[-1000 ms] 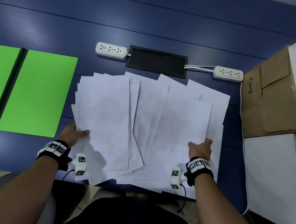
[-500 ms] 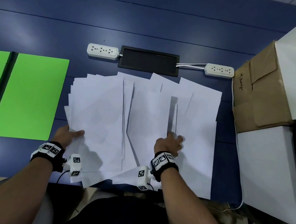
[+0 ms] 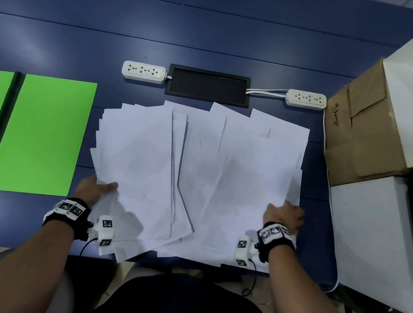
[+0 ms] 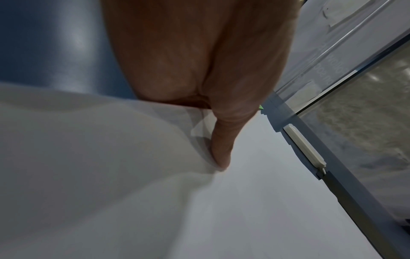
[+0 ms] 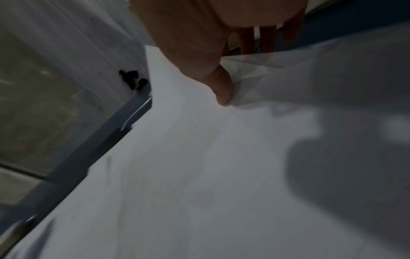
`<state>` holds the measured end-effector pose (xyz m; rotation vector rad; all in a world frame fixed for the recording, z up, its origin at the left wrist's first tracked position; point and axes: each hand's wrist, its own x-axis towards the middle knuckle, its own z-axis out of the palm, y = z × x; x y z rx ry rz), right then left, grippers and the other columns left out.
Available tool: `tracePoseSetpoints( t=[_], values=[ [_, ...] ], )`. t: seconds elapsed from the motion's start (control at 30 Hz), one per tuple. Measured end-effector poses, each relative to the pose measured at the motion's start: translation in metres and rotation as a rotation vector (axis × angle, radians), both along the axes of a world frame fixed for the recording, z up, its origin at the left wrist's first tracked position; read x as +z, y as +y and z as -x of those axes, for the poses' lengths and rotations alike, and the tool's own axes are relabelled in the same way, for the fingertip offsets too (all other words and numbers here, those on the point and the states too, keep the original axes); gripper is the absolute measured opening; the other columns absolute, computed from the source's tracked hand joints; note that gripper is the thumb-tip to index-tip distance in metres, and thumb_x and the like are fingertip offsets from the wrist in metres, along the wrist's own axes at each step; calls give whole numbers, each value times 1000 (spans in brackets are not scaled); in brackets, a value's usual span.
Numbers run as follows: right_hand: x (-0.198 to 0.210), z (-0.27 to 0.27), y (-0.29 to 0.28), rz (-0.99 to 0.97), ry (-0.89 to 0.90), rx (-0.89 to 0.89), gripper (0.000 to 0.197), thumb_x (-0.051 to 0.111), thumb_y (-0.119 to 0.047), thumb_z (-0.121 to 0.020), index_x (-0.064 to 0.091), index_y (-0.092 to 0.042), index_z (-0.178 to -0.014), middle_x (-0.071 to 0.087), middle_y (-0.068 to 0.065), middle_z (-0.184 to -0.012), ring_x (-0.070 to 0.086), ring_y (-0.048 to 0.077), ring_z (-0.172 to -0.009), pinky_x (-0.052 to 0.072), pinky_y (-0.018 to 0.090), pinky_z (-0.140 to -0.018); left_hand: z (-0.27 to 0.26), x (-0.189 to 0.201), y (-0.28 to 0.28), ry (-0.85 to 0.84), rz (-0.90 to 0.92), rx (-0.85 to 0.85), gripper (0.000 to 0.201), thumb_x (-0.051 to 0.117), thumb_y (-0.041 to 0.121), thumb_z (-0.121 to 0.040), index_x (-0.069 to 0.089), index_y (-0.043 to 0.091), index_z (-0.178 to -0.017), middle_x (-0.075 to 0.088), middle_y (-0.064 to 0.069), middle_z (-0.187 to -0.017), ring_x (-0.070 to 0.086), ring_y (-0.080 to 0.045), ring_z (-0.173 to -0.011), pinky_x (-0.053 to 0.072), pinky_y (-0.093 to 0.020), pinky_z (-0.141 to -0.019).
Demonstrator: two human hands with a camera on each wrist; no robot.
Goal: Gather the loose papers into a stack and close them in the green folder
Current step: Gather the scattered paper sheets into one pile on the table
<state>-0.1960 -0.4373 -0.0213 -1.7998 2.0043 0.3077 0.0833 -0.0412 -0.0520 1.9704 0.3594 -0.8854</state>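
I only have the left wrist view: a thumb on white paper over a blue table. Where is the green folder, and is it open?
Observer: The green folder lies open and flat on the table, to the left of the left hand and apart from the papers.
Operator: What is the right hand doing?
Observer: The right hand grips the right edge of the papers near the person, thumb on top, fingers beneath.
Operator: Are the sheets squared up?
Observer: No, they lie fanned across the table in skewed, overlapping layers.
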Motion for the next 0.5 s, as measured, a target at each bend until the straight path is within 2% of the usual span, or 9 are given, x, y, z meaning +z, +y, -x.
tracePoseSetpoints(
  t=[0.07,0.17,0.3,0.37,0.5],
  values=[
    [-2,24,-16,-13,33,-49,43,60,-20,-90,61,-12,-132,34,16,-150,44,44,-129,38,56,-109,0,0,0,-8,-5,-5,24,77,6,-88,68,8,-111,74,-8,-93,70,-27,-82,53,-33,-70],
    [-5,46,-27,-19,12,-43,43,58,-17,-89,59,-7,-131,46,19,-142,53,44,-122,46,56,-101,0,-2,0,-10,-18,-9,25,78,8,-87,69,8,-110,74,-10,-95,70,-27,-81,54,-34,-71],
    [0,49,-24,58,-88,-42,43,55,-11,-90,56,0,-132,54,23,-137,56,44,-122,50,51,-97,-4,-7,5,-5,-50,-20,28,81,13,-84,70,12,-110,76,-12,-100,73,-33,-89,58,-49,-85],
    [7,47,-25,90,-136,-57,43,55,-8,-91,55,0,-133,58,24,-135,58,44,-121,51,49,-94,-4,-8,6,-5,-54,-29,28,82,14,-84,70,12,-109,76,-13,-101,73,-34,-91,58,-52,-88],
    [29,44,-33,192,-278,-39,38,58,-2,-89,54,-6,-127,66,24,-121,65,43,-108,56,51,-88,-2,-5,4,-13,-30,-18,27,80,11,-86,70,10,-111,76,-12,-98,72,-33,-89,57,-45,-83]
  ],
)
